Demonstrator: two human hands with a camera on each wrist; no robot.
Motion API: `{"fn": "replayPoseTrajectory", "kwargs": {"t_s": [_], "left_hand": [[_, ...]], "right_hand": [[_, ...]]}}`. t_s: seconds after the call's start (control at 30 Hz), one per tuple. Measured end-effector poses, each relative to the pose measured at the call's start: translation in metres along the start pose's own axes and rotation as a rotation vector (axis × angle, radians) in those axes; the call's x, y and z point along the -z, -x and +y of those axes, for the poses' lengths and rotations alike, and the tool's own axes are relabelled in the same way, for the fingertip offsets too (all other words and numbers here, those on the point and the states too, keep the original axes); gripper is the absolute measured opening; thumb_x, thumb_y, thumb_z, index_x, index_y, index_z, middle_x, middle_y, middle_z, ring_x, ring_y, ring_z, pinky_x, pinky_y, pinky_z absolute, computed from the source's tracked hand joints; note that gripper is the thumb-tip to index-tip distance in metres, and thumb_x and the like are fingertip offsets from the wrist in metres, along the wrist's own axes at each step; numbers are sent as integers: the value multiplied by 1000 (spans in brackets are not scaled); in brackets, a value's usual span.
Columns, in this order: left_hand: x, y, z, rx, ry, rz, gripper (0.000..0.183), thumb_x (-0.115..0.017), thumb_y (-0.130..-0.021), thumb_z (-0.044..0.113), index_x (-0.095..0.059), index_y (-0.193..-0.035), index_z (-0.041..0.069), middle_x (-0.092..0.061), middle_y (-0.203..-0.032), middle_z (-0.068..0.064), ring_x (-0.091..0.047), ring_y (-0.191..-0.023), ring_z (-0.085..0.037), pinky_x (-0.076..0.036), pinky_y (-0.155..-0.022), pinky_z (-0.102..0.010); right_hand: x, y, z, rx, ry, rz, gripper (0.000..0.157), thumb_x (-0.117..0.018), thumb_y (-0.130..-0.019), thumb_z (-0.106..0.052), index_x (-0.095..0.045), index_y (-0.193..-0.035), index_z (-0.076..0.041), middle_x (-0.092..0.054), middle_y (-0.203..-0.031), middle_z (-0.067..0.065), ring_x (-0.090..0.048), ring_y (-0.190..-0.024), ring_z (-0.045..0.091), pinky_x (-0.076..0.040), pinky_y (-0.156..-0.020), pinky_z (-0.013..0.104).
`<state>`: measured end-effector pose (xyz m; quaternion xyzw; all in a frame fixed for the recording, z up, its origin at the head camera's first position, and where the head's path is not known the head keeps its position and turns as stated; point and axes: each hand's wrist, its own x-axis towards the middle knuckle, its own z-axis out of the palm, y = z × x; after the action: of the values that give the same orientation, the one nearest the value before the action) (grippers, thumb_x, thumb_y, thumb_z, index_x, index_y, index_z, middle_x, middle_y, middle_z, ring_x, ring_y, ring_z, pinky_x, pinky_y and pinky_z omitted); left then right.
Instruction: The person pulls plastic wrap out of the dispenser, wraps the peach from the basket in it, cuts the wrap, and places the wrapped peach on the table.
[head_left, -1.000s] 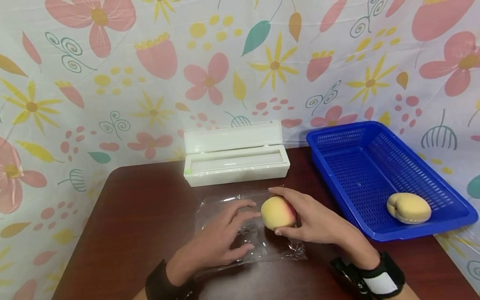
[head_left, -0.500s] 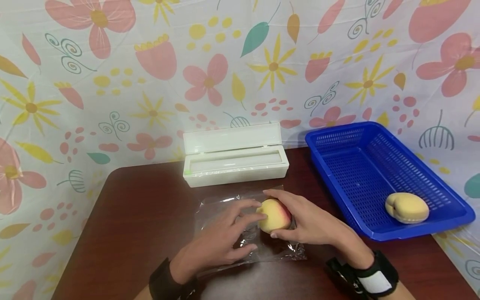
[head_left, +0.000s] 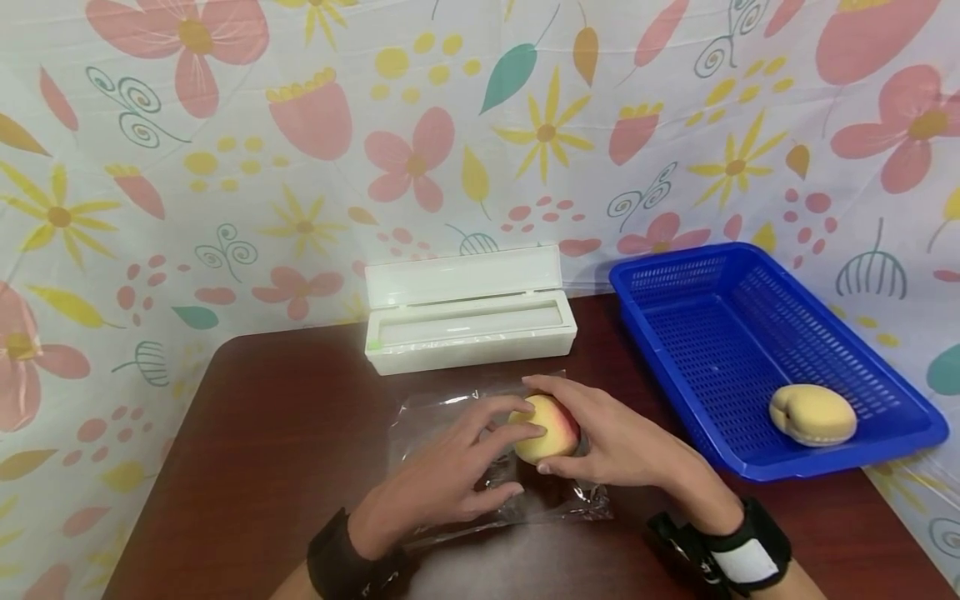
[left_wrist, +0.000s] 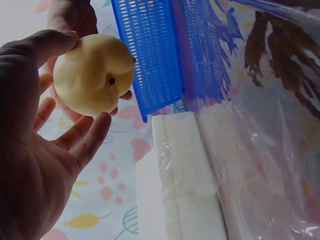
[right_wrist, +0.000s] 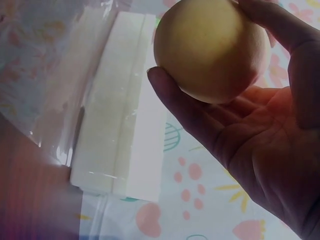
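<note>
My right hand (head_left: 611, 433) grips a yellow peach (head_left: 546, 432) with a red blush, thumb on its near side and fingers on the far side. The right wrist view shows the same peach (right_wrist: 210, 50) between thumb and fingers. From the left, my left hand (head_left: 457, 467) reaches in, its index and middle fingertips over the peach's left side and its thumb apart from it below. A dark pit shows on the peach (left_wrist: 95, 75) in the left wrist view. Beneath both hands a sheet of clear plastic film (head_left: 435, 417) lies spread on the table.
A white film dispenser box (head_left: 472, 346) stands behind the sheet, its lid raised. To the right, a blue basket (head_left: 675, 367) holds another yellow peach (head_left: 813, 415). The dark brown table (head_left: 262, 433) backs onto a flower-patterned curtain (head_left: 300, 200).
The right hand has brought the peach slightly left. My left hand has moved right, and its fingertips, apart from the peach before, now lie over its side.
</note>
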<state>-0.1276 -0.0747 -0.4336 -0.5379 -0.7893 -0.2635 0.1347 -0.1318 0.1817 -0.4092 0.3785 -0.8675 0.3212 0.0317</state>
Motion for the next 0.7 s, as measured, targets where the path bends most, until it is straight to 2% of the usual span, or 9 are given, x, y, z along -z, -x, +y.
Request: {"fn": "replayPoseTrajectory", "kwargs": {"t_s": [0.13,0.37,0.6,0.7], "left_hand": [[0,-2,0,-13,2,17,68,-74,-81,30,-46,-142,17,-29,-149,-5,-26,-137,-18,-36,-104,-29],[-2,-3,0,-26,-6,18,65,-73,-82,29,-47,-140,18,-29,-149,-6,-24,-137,-20,-35,-105,-29],[-4,-6,0,-23,5,22,79,-75,-80,28,-38,-149,16,-26,-152,-9,-24,-137,-20,-37,-104,-27],[-5,-9,2,-44,9,42,81,-76,-79,27,-38,-149,12,-27,-151,-12,-25,-137,-23,-37,-105,-29]], "right_hand": [[1,-2,-1,-10,-8,4,89,-78,-76,-48,-33,-149,-24,-49,-131,-15,-52,-110,3,-51,-84,26],[0,-5,-4,-17,-28,-18,93,-78,-76,-47,-28,-151,-25,-50,-129,-15,-53,-108,3,-50,-84,27],[2,-6,-7,-29,-47,-35,95,-76,-77,-50,-23,-153,-26,-52,-126,-15,-54,-105,3,-51,-84,27],[1,-6,-10,-30,-77,-53,96,-76,-78,-48,-21,-154,-27,-53,-125,-14,-55,-103,2,-51,-81,26]]}}
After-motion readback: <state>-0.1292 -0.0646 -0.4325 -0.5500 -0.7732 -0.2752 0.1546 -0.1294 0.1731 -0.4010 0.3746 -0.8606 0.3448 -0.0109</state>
